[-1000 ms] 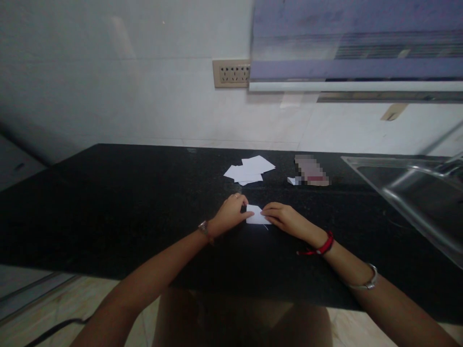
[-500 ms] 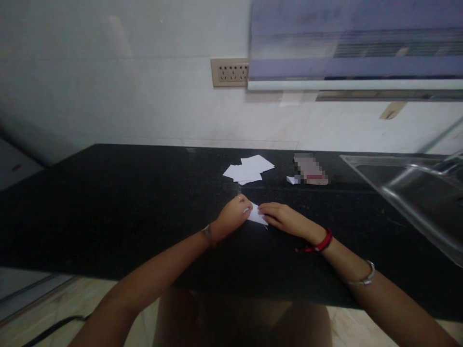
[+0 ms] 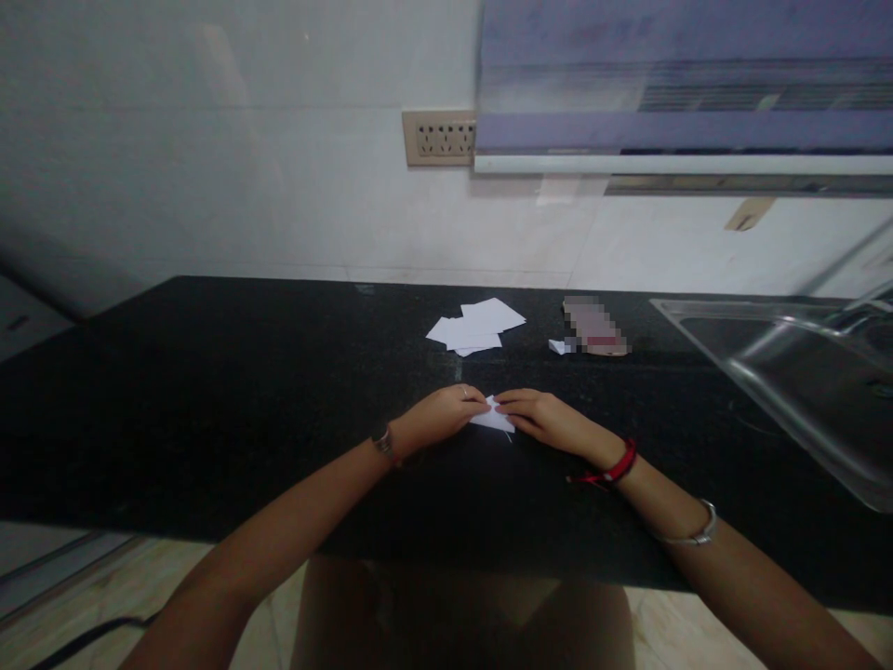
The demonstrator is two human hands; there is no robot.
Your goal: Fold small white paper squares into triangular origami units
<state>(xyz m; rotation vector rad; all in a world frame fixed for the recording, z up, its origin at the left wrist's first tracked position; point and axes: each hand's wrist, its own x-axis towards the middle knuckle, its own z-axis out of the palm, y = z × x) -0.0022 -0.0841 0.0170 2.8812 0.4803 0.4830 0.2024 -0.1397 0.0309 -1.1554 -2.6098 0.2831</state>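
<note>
White paper [image 3: 494, 422], small and apparently folded, sits at the centre of the frame, a little below the middle, and through the head camera I see both hands on it. My left hand [image 3: 439, 415] comes in from the lower left, fingers together and lying over the paper's left part. My right hand [image 3: 551, 422] covers the right edge from the other side, its fingers close to one another. From here I cannot tell whether either set pinches the sheet or only presses it.

Under it all runs a black countertop [image 3: 244, 400]. Just above the hands I make out a loose pile of white sheets [image 3: 475, 328], overlapping. Right of that lie a small white scrap [image 3: 557, 347] and a flat object [image 3: 598, 328] blurred by pixels. A metal sink [image 3: 740, 374] fills the right side.
</note>
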